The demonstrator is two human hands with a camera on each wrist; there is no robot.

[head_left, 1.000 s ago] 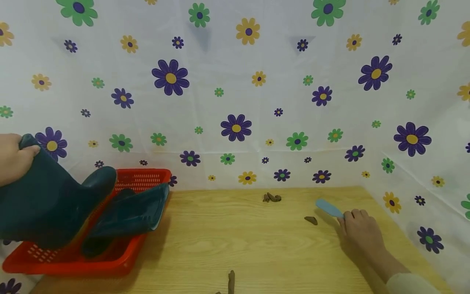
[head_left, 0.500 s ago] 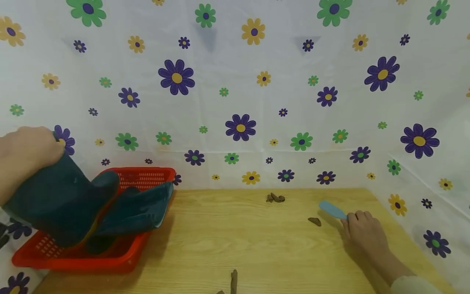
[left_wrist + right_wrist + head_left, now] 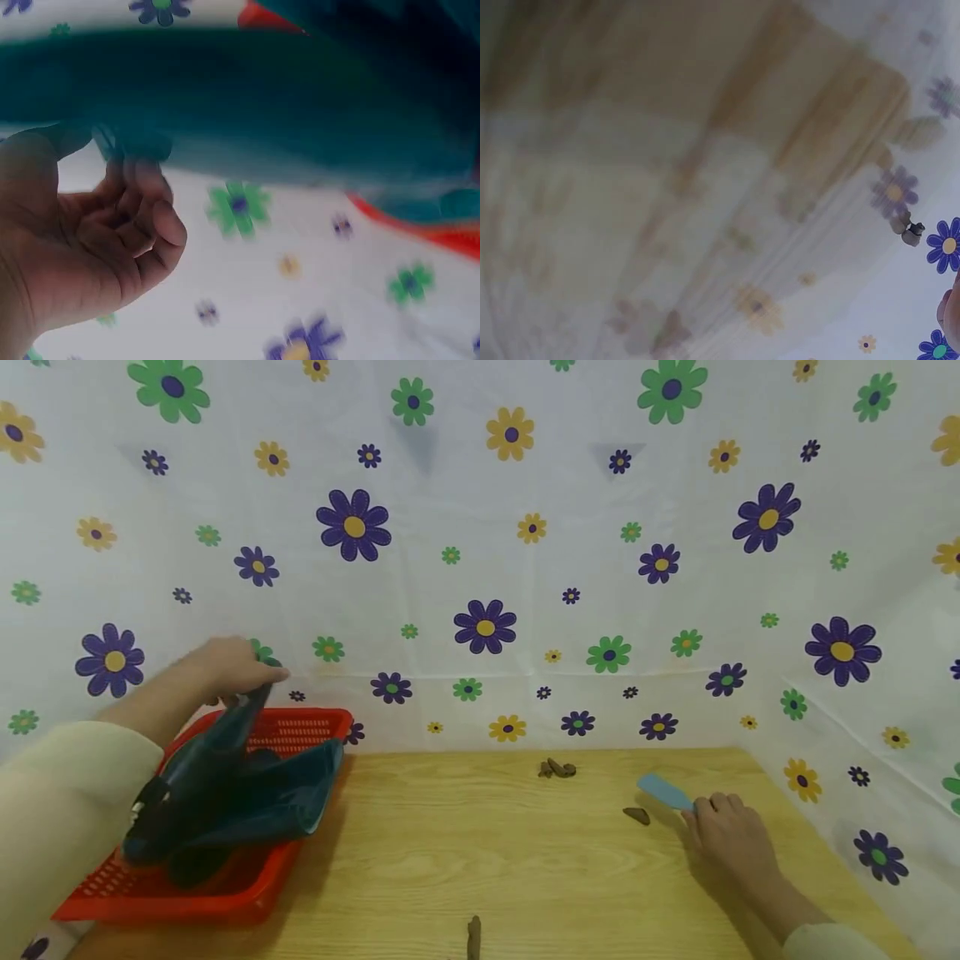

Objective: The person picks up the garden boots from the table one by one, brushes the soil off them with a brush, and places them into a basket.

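Note:
My left hand (image 3: 232, 670) pinches the top edge of a dark teal rubber boot (image 3: 217, 747), which hangs tilted over the red plastic basket (image 3: 258, 902). In the left wrist view the boot's shaft (image 3: 247, 105) runs blurred across the top, with thumb and fingertips at its edge. A second rubber boot (image 3: 277, 797) lies in the basket, its opening facing right over the rim. At the right my right hand (image 3: 731, 835) grips a light-blue flat-ended tool (image 3: 663, 792); its other end is hidden under the palm. Close by on the table lies a brown piece (image 3: 637, 816).
The wooden table (image 3: 487, 852) fills the middle. Several brown lumps (image 3: 557, 768) lie at its back edge, and a brown stick-shaped piece (image 3: 474, 937) at the front. A white flowered sheet (image 3: 420, 593) encloses the back and right. The right wrist view is mostly blurred.
My left hand has swung right and brought the boot from the basket's left side over it, turning it narrow side on. The right hand and blue tool stay nearly still.

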